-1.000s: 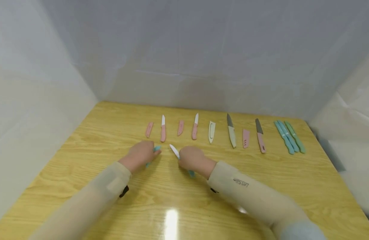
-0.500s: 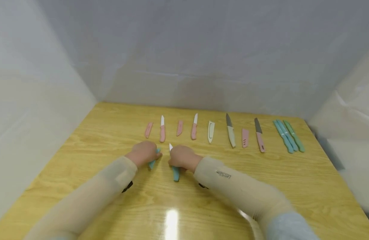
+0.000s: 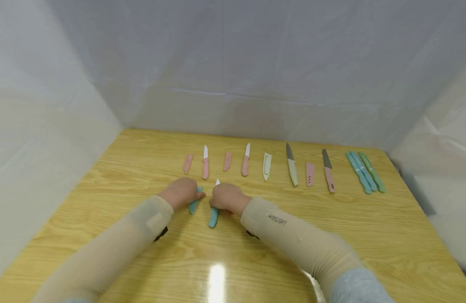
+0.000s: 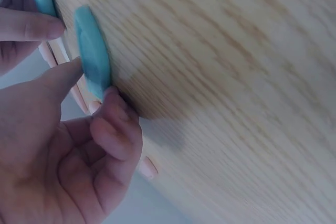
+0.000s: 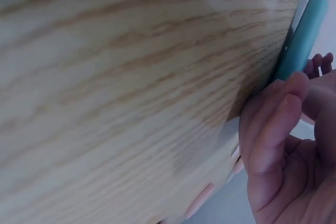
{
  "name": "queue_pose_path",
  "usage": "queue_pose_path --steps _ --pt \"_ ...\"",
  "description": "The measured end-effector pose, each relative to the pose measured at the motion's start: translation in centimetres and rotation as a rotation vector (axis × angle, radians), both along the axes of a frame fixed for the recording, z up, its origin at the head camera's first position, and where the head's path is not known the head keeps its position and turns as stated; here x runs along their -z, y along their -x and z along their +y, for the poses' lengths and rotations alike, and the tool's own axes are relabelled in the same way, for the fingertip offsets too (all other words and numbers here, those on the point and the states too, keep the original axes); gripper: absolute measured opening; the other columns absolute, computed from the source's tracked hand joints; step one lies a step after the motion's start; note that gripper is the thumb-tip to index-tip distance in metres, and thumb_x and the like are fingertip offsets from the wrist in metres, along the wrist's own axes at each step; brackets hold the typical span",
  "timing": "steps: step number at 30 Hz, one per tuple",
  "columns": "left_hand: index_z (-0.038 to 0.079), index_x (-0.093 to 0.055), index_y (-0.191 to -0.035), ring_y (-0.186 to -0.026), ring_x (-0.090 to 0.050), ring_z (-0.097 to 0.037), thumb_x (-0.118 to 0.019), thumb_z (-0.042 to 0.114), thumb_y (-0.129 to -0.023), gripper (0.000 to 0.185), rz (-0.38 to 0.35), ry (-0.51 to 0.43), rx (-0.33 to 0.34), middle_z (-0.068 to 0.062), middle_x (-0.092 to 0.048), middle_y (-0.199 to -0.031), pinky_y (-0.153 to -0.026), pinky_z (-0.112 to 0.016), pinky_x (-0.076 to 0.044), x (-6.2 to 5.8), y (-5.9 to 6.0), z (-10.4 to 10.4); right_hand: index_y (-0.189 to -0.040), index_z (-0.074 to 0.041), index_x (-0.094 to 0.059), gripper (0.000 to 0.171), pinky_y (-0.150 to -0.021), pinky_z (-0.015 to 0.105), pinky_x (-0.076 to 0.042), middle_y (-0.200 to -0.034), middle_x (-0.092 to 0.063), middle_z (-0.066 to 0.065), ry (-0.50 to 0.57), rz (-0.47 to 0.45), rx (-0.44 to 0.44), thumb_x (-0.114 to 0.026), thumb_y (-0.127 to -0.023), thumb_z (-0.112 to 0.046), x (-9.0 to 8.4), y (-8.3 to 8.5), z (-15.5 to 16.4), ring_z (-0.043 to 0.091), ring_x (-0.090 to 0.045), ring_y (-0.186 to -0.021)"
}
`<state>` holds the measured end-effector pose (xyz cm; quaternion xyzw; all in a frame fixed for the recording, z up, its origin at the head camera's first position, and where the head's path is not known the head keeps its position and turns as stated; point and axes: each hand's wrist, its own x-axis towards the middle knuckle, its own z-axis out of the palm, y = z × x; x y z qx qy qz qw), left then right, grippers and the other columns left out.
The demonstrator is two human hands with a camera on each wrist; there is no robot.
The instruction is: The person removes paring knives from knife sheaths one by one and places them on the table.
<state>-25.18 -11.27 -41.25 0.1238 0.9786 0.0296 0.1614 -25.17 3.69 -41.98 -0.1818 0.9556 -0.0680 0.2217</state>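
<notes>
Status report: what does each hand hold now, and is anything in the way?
Left hand pinches blue sheath. Right hand grips blue-handled knife, white tip showing. Both low over table. Nothing between them.

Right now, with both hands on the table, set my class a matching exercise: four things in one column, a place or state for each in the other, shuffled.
Things:
1. blue sheath
2. blue-handled knife
3. cream sheath
4. blue and green sheathed knives

Places or states:
A. far right of the row
B. pinched by the left hand
C. middle of the row
D. held by the right hand

Pairs: 1-B, 2-D, 3-C, 4-A
</notes>
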Motion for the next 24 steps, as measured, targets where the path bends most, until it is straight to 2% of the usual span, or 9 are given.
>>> queue_pose_path --steps 5,10,17,21,24 --pt "0.009 -0.054 -0.065 -0.064 -0.053 -0.018 -0.050 0.034 -0.101 0.044 -0.011 -0.003 0.009 -0.007 -0.060 -0.072 -0.066 -0.033 -0.052 0.16 -0.03 0.01 -0.063 -0.011 -0.054 0.041 -0.035 0.020 -0.035 -0.044 -0.051 0.000 0.004 -0.014 0.024 -0.051 -0.100 -0.030 0.17 0.16 -0.15 0.009 -0.048 -0.033" --pt "0.011 -0.048 -0.061 -0.065 -0.054 -0.019 -0.046 0.032 -0.103 0.047 -0.022 -0.011 0.012 -0.008 -0.061 -0.073 -0.071 -0.035 -0.053 0.40 0.25 0.02 -0.064 -0.010 -0.056 0.041 -0.035 0.020 -0.036 -0.046 -0.054 0.002 0.022 -0.017 0.018 -0.051 -0.100 -0.029 -0.02 0.17 -0.14 0.010 -0.049 -0.034" --pt "0.012 -0.048 -0.061 -0.065 -0.055 -0.019 -0.045 0.032 -0.103 0.047 -0.029 -0.010 0.031 -0.008 -0.061 -0.072 -0.074 -0.037 -0.053 0.60 0.52 0.04 -0.066 -0.010 -0.057 0.040 -0.036 0.019 -0.038 -0.052 -0.059 0.003 0.030 -0.011 0.023 -0.051 -0.100 -0.030 0.04 0.21 -0.16 0.010 -0.051 -0.035" --pt "0.012 -0.048 -0.061 -0.067 -0.056 -0.019 -0.044 0.031 -0.104 0.047 -0.034 0.003 0.055 -0.008 -0.062 -0.073 -0.078 -0.038 -0.053 0.62 0.52 0.02 -0.063 -0.009 -0.057 0.046 -0.037 0.020 -0.039 -0.051 -0.060 0.004 0.054 0.003 0.020 -0.051 -0.100 -0.036 -0.10 -0.09 0.04 0.010 -0.050 -0.034" --pt "0.011 -0.049 -0.062 -0.074 -0.062 -0.023 -0.044 0.031 -0.104 0.047 -0.041 0.010 0.071 -0.011 -0.065 -0.077 -0.083 -0.041 -0.053 0.68 0.39 -0.09 -0.060 -0.010 -0.057 0.052 -0.041 0.021 -0.040 -0.048 -0.056 0.003 0.070 0.016 0.022 -0.051 -0.100 -0.042 -0.23 -0.47 0.52 0.010 -0.049 -0.035"
